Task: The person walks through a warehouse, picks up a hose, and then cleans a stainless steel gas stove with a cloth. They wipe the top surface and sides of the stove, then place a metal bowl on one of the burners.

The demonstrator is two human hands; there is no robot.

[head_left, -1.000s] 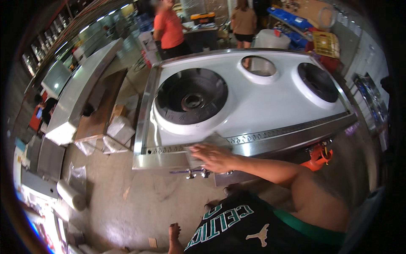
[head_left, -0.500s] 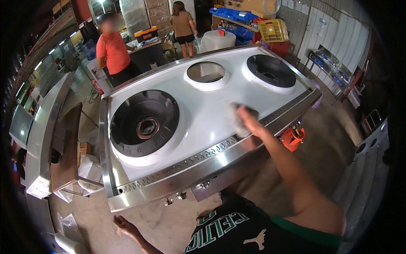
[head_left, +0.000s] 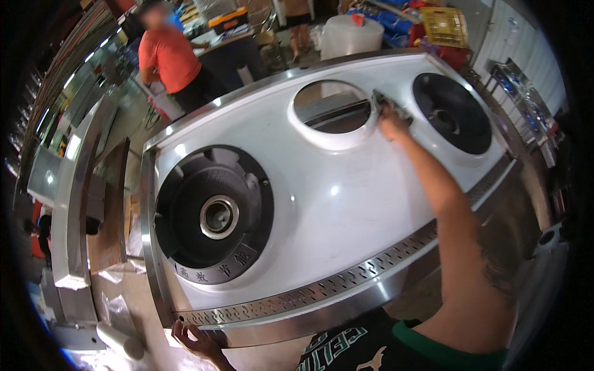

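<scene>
A large stainless steel wok stove (head_left: 340, 204) with a glossy white top spreads out in front of me. Reaching across it, my right hand (head_left: 394, 125) is closed on a crumpled grey rag (head_left: 396, 107) against the top, between the round middle opening (head_left: 332, 106) and the black right burner ring (head_left: 451, 113). My left hand (head_left: 199, 344) is at the near left corner, its bent fingers apart and close to the metal rim; whether they press on it I cannot tell. A black cast burner ring (head_left: 176, 210) with a metal centre sits in the left well.
A perforated metal strip (head_left: 322, 286) runs along the stove's near edge. Beyond the far edge stands a person in an orange shirt (head_left: 170, 59), with another person's legs (head_left: 299, 34) farther back. A yellow crate (head_left: 444, 28) is at the back right, a wooden-topped table (head_left: 110, 213) at left.
My right hand has moved the rag from the near strip up beside the middle opening. My left hand has come up to the near left corner. The view has shifted closer over the stove.
</scene>
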